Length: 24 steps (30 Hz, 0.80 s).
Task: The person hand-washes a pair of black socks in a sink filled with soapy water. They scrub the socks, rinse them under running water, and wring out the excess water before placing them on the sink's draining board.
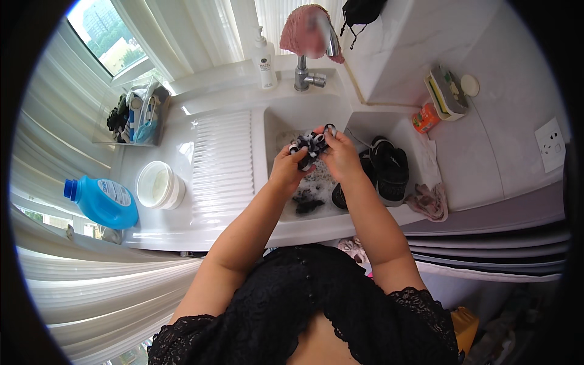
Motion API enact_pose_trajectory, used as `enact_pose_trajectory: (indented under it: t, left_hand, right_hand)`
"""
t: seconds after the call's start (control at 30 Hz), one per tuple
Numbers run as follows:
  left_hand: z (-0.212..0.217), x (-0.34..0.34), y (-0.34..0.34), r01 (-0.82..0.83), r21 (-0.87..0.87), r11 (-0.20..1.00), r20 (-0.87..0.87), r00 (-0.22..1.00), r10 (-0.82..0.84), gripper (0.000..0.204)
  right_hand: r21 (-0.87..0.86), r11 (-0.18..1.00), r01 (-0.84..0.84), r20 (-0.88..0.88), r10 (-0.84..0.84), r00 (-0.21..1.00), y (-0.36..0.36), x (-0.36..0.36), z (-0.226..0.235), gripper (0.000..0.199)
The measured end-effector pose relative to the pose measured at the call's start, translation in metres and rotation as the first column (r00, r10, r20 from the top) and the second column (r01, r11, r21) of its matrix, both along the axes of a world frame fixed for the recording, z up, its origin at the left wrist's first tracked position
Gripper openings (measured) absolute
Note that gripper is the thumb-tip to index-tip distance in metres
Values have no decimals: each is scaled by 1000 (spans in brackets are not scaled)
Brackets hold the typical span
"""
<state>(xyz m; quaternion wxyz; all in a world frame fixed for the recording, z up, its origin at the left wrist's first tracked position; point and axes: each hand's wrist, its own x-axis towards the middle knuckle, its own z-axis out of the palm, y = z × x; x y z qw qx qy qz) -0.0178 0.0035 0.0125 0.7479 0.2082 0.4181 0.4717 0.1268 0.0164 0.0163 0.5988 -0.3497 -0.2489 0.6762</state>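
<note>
White counter (213,97) and sink (280,125) below a curtained window; both hands, left hand (288,168) and right hand (339,155), raised, fingers pinching a black-and-white cloth (311,145).

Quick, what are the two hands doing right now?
Left hand: closed on the black and white cloth over the sink.
Right hand: closed on the same cloth.

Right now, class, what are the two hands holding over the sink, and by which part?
Both hands, left and right, grip a small black-and-white wet cloth item by opposite ends, above the white sink basin.
</note>
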Motion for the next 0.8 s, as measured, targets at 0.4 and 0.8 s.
enact_pose_trajectory:
  t: [0.4,0.8]
  left_hand:
    - [17,-44,25,-85,51,995,118,990,78,13]
    - [42,-58,19,27,76,997,-5,1000,-26,35]
  right_hand:
    - [-129,988,81,138,-63,988,-3,30,32,19]
    - [-146,984,-98,294,138,946,17,-21,33,37]
